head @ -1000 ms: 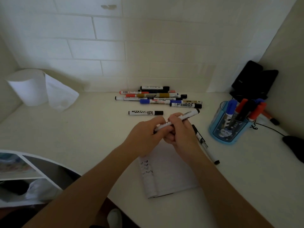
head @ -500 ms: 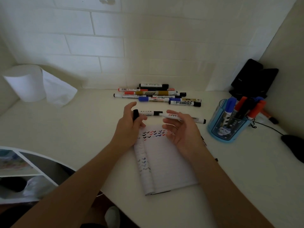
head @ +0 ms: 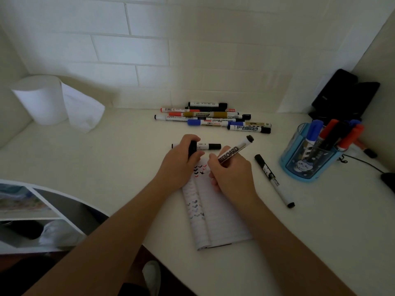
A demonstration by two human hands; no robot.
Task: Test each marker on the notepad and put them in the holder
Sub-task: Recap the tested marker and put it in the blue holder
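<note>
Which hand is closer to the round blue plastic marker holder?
Right. The right hand, gripping a white whiteboard marker over the lined notepad, sits left of the round blue plastic holder; the left hand, holding a black cap, is farther left.

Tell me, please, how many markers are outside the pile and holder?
4 markers: one in right hand, one beyond left hand, one right of notepad, one half-hidden behind holder.

Dim, soft light on wall upper left; wide-angle bending at edges; sharp centre.
</note>
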